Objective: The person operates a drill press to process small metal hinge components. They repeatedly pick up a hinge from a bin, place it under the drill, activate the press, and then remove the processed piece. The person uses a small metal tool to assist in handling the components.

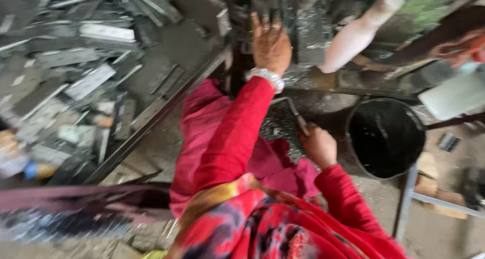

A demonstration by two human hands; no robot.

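Observation:
My left hand (271, 43) reaches forward with fingers spread, resting flat on a dark metal machine bed (309, 32) covered in shavings. A pale beaded bracelet sits at its wrist, above a red sleeve. My right hand (318, 145) is lower, closed around the grip of a bent metal handle (288, 105) that runs up toward the machine. Metal shavings lie under both hands.
A black bucket (353, 148) stands right of my right hand. A heap of flat grey metal pieces (86, 77) fills a tray at left. A cream lever handle (356, 34) angles at the top right, and another person's hand (457, 49) shows at the far right.

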